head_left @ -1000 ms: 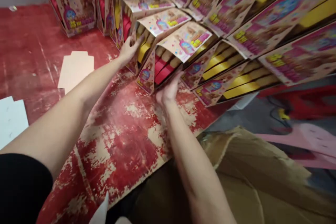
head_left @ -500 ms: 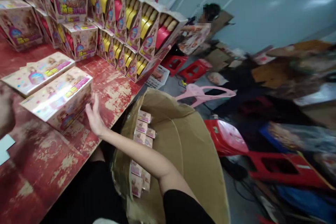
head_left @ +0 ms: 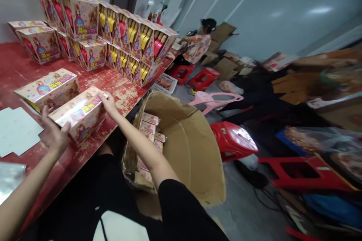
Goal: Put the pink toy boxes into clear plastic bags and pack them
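Observation:
A pink printed cardboard box (head_left: 79, 111) lies on the red table between my hands. My right hand (head_left: 109, 105) grips its far right end, fingers over the upper corner. At the near left end is my left hand (head_left: 56, 133), its fingers spread and its thumb close to the box's side; whether it touches cannot be made out. A second printed box (head_left: 51, 86) lies just behind, to the left, with an unclosed flap along its near side. White card sheets (head_left: 18, 131) are left of my left hand.
Stacked display boxes (head_left: 124, 30) with pink and yellow contents line the table's (head_left: 118, 98) back. Beside the table stands a large brown carton (head_left: 192, 147) holding small printed packs (head_left: 148, 128). Clear plastic (head_left: 11, 179) lies at left. Red stools (head_left: 233, 141) and a person (head_left: 199, 43) are farther off.
My left hand has come in from the left edge to the near box's left end. My right hand has moved from beside that box onto its right end. The view has shifted.

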A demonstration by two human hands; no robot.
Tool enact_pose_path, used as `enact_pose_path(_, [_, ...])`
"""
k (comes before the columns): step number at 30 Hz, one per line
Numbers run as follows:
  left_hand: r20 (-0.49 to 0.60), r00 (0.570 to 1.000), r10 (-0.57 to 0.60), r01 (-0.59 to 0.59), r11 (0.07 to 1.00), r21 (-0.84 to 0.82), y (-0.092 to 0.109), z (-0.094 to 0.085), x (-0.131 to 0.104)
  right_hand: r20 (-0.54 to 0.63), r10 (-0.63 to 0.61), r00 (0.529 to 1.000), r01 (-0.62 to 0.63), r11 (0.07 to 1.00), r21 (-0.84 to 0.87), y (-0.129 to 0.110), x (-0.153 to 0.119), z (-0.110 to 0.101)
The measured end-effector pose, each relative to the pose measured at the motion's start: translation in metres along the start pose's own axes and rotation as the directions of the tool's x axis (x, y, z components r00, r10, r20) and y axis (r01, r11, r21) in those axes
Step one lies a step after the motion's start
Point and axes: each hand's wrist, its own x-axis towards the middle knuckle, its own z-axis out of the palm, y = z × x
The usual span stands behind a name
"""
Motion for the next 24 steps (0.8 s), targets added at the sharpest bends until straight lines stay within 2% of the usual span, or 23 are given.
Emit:
enact_pose_path(2, [-0.154, 0.976, -0.153, 0.13, 0.98, -0.147, 0.015, 0.02, -0.003, -0.102, -0.051, 0.993, 0.042, 0.995, -0.086, 0.0, -0.02, -0.026])
enact_pose_path(3, [-0.165, 0.969, -0.185, 0.152, 0.969, -0.195, 0.024, 0.027, -0.013, -0.126, -0.097, 0.987, 0.08, 0.988, -0.133, 0.0, -0.034, -0.034])
enact_pose_path(4, [-0.173, 0.965, -0.196, 0.158, 0.964, -0.212, 0.034, 0.03, -0.027, -0.147, -0.225, 0.963, 0.174, 0.939, -0.295, 0.0, -0.052, -0.038])
enact_pose_path(5, [-0.185, 0.961, -0.207, 0.172, 0.967, -0.187, 0.044, 0.03, -0.047, -0.077, -0.357, 0.931, 0.291, 0.851, -0.438, 0.002, -0.07, -0.04])
enact_pose_path(6, [-0.157, 0.966, -0.208, 0.186, 0.972, -0.141, 0.053, 0.027, -0.069, 0.065, -0.449, 0.891, 0.413, 0.743, -0.527, 0.004, -0.088, -0.041])
enact_pose_path(8, [-0.042, 0.982, -0.182, 0.18, 0.983, -0.039, 0.066, 0.017, -0.113, 0.351, -0.518, 0.78, 0.614, 0.529, -0.586, 0.015, -0.11, -0.043])
enact_pose_path(9, [0.012, 0.979, -0.202, 0.202, 0.979, 0.01, 0.068, 0.01, -0.133, 0.43, -0.534, 0.728, 0.675, 0.448, -0.586, 0.023, -0.111, -0.043])
enact_pose_path(10, [0.021, 0.972, -0.235, 0.233, 0.97, 0.07, 0.068, 0.001, -0.15, 0.43, -0.571, 0.699, 0.699, 0.419, -0.58, 0.032, -0.107, -0.041])
enact_pose_path(12, [-0.028, 0.95, -0.31, 0.309, 0.93, 0.199, 0.061, -0.025, -0.177, 0.412, -0.577, 0.705, 0.695, 0.448, -0.562, 0.047, -0.089, -0.033])
enact_pose_path(14, [-0.144, 0.912, -0.383, 0.409, 0.854, 0.322, 0.046, -0.059, -0.195, 0.409, -0.536, 0.739, 0.666, 0.488, -0.563, 0.057, -0.071, -0.024])
enact_pose_path(16, [-0.243, 0.851, -0.464, 0.524, 0.749, 0.405, 0.022, -0.092, -0.201, 0.402, -0.491, 0.773, 0.629, 0.509, -0.588, 0.065, -0.056, -0.02])
enact_pose_path(18, [-0.284, 0.794, -0.538, 0.607, 0.67, 0.428, -0.004, -0.116, -0.2, 0.357, -0.503, 0.787, 0.607, 0.528, -0.594, 0.074, -0.051, -0.022])
enact_pose_path(19, [-0.289, 0.775, -0.561, 0.63, 0.653, 0.422, -0.015, -0.124, -0.198, 0.332, -0.533, 0.778, 0.615, 0.536, -0.579, 0.078, -0.054, -0.025])
enact_pose_path(21, [-0.314, 0.755, -0.575, 0.655, 0.651, 0.383, -0.032, -0.136, -0.193, 0.292, -0.631, 0.719, 0.674, 0.529, -0.516, 0.085, -0.072, -0.031])
enact_pose_path(24, [-0.469, 0.705, -0.532, 0.694, 0.653, 0.303, -0.043, -0.157, -0.179, 0.238, -0.75, 0.617, 0.755, 0.48, -0.446, 0.087, -0.12, -0.043])
